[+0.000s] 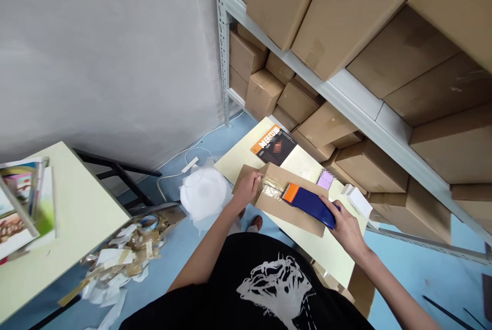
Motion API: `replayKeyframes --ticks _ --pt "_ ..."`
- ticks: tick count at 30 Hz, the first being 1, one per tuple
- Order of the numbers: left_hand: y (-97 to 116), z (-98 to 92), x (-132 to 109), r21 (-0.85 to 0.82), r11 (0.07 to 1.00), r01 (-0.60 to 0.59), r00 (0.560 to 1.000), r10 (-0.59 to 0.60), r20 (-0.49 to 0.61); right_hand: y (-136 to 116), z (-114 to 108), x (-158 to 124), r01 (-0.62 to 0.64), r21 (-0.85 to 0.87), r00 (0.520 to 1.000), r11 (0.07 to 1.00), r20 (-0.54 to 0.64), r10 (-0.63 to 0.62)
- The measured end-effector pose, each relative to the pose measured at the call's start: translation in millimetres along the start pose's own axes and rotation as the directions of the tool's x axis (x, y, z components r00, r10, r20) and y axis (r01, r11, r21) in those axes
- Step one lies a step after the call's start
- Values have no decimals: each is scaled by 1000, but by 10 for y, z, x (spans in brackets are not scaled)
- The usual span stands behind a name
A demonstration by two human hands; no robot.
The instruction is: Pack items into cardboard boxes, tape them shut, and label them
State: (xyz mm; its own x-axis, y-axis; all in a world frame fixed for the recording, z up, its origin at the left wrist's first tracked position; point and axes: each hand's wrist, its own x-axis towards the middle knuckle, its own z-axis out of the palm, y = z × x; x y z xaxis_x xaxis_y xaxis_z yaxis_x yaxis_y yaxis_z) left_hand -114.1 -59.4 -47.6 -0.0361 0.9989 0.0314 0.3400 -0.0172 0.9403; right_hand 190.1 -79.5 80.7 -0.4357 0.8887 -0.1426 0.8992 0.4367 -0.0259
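Note:
A flat brown cardboard parcel (286, 206) lies on a pale yellow table (238, 158). My left hand (248, 186) presses on the parcel's left end, fingers closed over clear tape there. My right hand (343, 225) grips a blue tape dispenser (311, 203) with an orange front end, laid on top of the parcel. A strip of clear tape (271, 189) stretches between the dispenser and my left hand.
An orange and black booklet (273, 144) and a pink note (326, 179) lie further along the table. Metal shelving (346, 91) full of cardboard boxes stands to the right. A second table (77, 217) with books stands at left; paper and tape scraps (123, 258) litter the blue floor.

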Motion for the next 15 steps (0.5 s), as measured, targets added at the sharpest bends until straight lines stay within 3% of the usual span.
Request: replayKeyframes --ticks 4,8,11,15 --pt "96 77 -55 149 976 -162 978 178 -104 31 109 -6 -3 -27 1000 1000 20 4" --pt "108 213 -59 179 948 -265 960 277 -49 24 177 6 -28 2 999 1000 19 28" --pt "96 258 -42 170 969 -181 980 193 -55 88 217 -25 -41 108 999 993 4 41" --pt "126 243 7 102 994 50 995 -40 -90 238 230 -113 -63 317 988 946 -115 104"
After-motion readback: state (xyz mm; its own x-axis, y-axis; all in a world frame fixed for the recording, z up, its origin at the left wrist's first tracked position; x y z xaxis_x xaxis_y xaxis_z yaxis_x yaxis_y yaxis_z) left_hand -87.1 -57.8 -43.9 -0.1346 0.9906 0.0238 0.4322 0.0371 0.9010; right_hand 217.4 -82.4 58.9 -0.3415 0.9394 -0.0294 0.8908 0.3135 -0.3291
